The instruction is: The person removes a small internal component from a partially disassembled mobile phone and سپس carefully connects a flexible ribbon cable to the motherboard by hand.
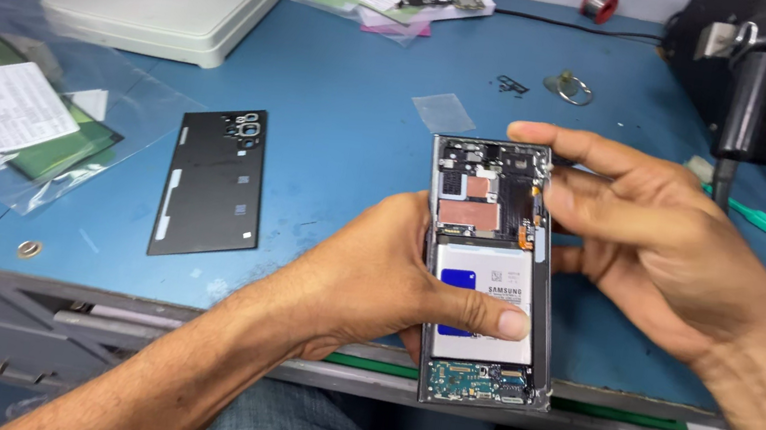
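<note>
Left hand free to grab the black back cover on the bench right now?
Probably not at once. The left hand is wrapped around the opened phone, thumb across its battery, with the right hand at the top. The back cover lies unobstructed on the blue bench just to its left.

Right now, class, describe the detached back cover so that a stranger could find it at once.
Start at the blue workbench. Left of the opened smartphone held in both hands lies a flat black back cover, alone on the mat. Its camera cutouts at the top distinguish it from the plastic bags nearby.
</note>
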